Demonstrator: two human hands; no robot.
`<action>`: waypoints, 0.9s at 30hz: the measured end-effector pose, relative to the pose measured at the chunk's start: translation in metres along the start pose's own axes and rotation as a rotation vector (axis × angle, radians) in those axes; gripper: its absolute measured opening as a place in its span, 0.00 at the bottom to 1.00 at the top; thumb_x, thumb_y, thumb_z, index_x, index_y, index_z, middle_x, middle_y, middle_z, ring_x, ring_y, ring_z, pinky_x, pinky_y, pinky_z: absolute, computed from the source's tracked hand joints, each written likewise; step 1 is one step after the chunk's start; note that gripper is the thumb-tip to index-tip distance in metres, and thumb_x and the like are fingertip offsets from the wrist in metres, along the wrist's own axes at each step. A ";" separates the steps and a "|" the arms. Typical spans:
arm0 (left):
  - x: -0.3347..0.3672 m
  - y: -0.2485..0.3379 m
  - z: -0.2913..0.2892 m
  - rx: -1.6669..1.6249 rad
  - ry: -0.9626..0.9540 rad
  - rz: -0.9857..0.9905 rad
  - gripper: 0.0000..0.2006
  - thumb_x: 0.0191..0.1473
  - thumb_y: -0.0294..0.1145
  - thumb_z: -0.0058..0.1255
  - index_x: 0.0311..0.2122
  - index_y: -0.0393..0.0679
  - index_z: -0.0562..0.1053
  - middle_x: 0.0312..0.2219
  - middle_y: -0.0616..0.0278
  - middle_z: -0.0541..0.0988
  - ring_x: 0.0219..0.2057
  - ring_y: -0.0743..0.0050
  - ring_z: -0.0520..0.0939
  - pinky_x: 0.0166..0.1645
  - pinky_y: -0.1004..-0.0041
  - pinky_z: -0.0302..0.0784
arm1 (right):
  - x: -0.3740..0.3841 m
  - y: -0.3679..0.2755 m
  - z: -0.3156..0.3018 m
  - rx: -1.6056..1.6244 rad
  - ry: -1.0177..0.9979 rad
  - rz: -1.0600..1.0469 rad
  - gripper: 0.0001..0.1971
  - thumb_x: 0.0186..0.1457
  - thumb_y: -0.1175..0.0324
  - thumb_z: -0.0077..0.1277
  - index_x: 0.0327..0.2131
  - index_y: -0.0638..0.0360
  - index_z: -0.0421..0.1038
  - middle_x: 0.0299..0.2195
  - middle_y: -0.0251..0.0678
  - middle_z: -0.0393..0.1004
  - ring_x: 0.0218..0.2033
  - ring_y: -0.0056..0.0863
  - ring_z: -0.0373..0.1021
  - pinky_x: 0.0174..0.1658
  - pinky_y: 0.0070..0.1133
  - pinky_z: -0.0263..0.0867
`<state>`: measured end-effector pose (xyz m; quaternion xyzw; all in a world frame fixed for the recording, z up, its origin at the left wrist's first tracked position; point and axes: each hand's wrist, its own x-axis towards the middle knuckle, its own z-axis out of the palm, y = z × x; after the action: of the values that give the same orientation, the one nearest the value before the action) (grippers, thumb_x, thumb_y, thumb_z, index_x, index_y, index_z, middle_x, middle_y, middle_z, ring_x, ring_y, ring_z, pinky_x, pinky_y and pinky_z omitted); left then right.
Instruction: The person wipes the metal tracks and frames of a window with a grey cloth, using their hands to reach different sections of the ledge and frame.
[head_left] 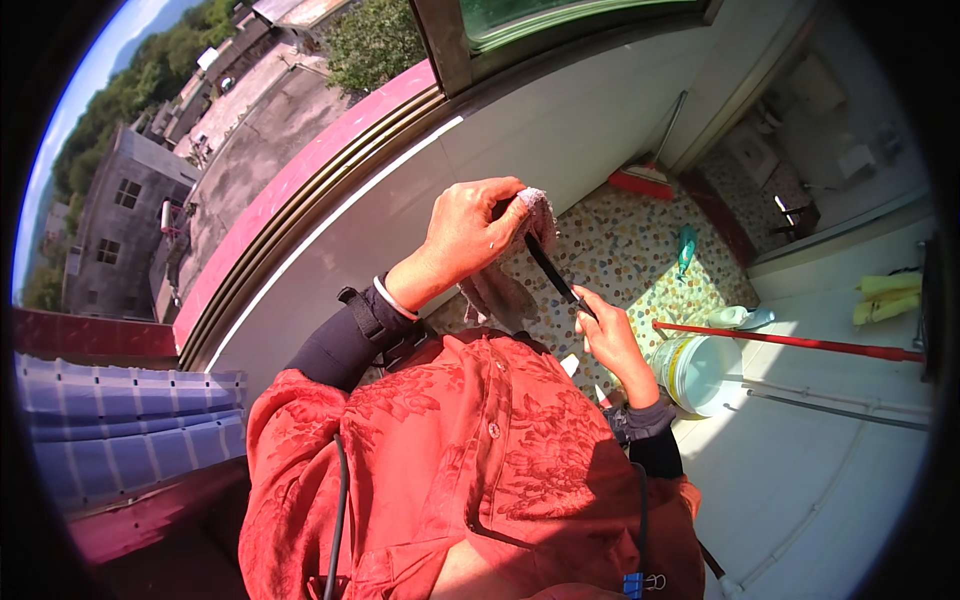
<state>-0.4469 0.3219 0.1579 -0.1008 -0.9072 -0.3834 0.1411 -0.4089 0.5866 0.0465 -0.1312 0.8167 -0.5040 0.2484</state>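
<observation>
My left hand (462, 238) is closed on a greyish-pink cloth (538, 208), which is bunched at the upper end of a slim black bar (552, 270). A darker length of similar cloth (497, 296) hangs below that wrist. Lower and to the right, my right hand (612, 338) grips the other end of the bar, which slants between the two hands. What the bar belongs to cannot be made out. Both hands are in front of my red patterned jacket (420, 440), in bright sun.
An open window with a pink sill (330, 140) lies to the left, above a yard. On the pebbled floor (590, 235) are a red broom (642, 181), a green bottle (686, 250) and a white bucket (700, 375). A red pole (800, 340) crosses at right; a checked blue curtain (130, 410) hangs left.
</observation>
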 end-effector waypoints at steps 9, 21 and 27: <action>0.004 -0.025 0.023 0.028 -0.075 -0.176 0.23 0.66 0.49 0.37 0.31 0.35 0.70 0.22 0.41 0.74 0.28 0.35 0.77 0.31 0.54 0.71 | 0.015 0.028 0.049 0.656 -0.269 0.129 0.28 0.65 0.69 0.42 0.64 0.70 0.48 0.27 0.35 0.70 0.15 0.17 0.67 0.14 0.15 0.61; -0.034 0.026 0.018 -0.015 -0.413 -0.004 0.11 0.60 0.37 0.49 0.42 0.41 0.70 0.16 0.47 0.72 0.18 0.45 0.75 0.23 0.58 0.66 | 0.038 0.005 0.053 0.800 0.106 -0.137 0.15 0.65 0.69 0.42 0.53 0.58 0.66 0.20 0.23 0.63 0.11 0.10 0.53 0.14 0.12 0.44; -0.046 0.015 0.015 0.028 -0.353 -0.006 0.11 0.59 0.39 0.49 0.41 0.43 0.72 0.16 0.47 0.74 0.20 0.44 0.78 0.26 0.55 0.70 | 0.049 0.019 0.039 0.684 0.253 -0.328 0.21 0.63 0.72 0.45 0.58 0.66 0.61 0.30 0.24 0.69 0.20 0.09 0.57 0.21 0.13 0.54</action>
<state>-0.4021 0.3394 0.1426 -0.1621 -0.9233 -0.3475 -0.0201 -0.4285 0.5429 0.0021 -0.1062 0.5941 -0.7921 0.0914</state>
